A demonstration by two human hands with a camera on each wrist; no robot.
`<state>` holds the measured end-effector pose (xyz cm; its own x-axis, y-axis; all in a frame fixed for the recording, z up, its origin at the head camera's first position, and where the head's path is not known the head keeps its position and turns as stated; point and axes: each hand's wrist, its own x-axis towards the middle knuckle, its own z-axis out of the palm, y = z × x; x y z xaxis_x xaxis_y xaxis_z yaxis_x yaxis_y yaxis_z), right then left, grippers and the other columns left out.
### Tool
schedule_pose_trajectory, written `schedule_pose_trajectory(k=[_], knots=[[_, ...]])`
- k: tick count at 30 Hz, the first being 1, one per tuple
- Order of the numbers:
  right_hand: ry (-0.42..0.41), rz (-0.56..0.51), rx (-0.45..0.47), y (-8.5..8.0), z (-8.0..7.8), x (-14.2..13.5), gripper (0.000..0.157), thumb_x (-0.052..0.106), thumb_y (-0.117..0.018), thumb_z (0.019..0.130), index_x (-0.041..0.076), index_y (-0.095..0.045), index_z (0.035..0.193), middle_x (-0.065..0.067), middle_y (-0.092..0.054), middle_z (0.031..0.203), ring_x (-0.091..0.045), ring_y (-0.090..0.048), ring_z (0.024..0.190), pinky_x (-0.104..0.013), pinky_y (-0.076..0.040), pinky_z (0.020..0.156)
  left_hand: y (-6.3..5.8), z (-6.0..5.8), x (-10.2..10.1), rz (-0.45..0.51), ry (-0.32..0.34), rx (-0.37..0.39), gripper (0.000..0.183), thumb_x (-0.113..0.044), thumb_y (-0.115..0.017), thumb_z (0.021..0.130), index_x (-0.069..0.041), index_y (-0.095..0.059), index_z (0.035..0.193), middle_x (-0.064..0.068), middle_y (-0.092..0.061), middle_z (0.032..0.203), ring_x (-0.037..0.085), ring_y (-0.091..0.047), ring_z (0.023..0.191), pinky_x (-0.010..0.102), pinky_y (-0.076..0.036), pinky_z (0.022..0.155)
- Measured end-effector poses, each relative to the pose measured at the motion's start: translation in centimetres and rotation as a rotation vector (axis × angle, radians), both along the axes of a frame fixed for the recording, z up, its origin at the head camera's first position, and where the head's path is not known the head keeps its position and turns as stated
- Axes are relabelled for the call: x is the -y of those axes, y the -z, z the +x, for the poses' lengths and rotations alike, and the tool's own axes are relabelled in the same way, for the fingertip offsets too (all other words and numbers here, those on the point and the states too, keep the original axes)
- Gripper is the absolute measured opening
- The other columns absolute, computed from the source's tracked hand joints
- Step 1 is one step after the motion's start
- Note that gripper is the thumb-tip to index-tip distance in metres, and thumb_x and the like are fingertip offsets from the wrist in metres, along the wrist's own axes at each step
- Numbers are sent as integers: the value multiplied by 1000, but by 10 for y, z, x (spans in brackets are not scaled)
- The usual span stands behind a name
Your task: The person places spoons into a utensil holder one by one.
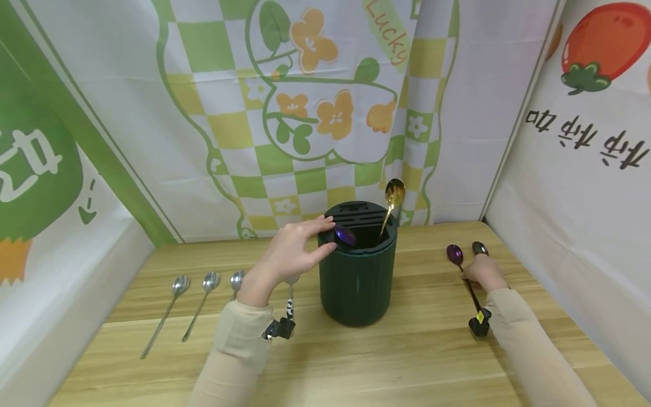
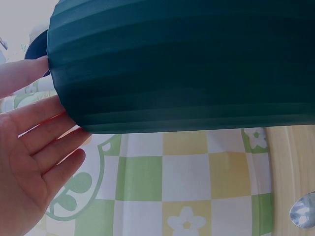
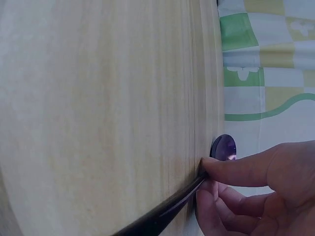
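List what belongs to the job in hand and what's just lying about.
Seemingly in the job:
green container, left hand at its rim
gold spoon and blue-violet spoon inside it
purple spoon, pinched by right hand

Lying about, perhaps waiting:
silver spoons on the left
dark spoon by right hand

I see wood-grain counter (image 1: 356,367) — dark green canister (image 1: 356,288) mid-counter, silver spoons (image 1: 211,281) left — purple spoon (image 1: 455,255), dark spoon (image 1: 479,247) right.

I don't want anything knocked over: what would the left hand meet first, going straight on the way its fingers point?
Likely the purple spoon in the dark green holder, just ahead of the left hand; depth is unclear, so the holder's rim may come first.
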<state>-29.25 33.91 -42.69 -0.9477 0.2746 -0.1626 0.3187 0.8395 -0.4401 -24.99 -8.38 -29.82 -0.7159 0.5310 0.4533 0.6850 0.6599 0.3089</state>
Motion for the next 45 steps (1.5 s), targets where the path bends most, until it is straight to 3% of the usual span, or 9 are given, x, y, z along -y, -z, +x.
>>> schedule_pose_trajectory(k=[9,26,37,45], knots=[[8,-88,15,2,-4,-2,23,17,-66,74,-5,-60,78,2,-50,46,-7,-50,42,-21,-40,45,0,0,0,-6,0,-2,44,-43,-53,85,-19,-54,122,-5,-49,130,15,-46,118,37,-38,97],[58,-155,43,3,-5,-4,32,16,-66,76,-11,-55,87,-1,-55,49,-9,-54,45,-22,-44,47,0,-1,-2,-8,3,-12,45,-43,-53,85,-18,-54,122,-3,-49,129,17,-47,117,37,-39,95],[-10,-133,-26,-6,2,-2,23,21,-66,72,0,-55,72,0,-54,47,-11,-53,45,-24,-38,48,-1,0,0,-7,1,-7,46,-44,-52,85,-18,-53,123,-4,-48,130,16,-46,119,37,-38,97],[-41,-124,-49,-15,10,3,19,21,-65,72,2,-61,69,0,-57,50,-11,-53,48,-23,-38,49,-1,1,0,-2,1,1,45,-43,-52,85,-18,-53,123,-3,-48,130,17,-46,119,37,-37,97]])
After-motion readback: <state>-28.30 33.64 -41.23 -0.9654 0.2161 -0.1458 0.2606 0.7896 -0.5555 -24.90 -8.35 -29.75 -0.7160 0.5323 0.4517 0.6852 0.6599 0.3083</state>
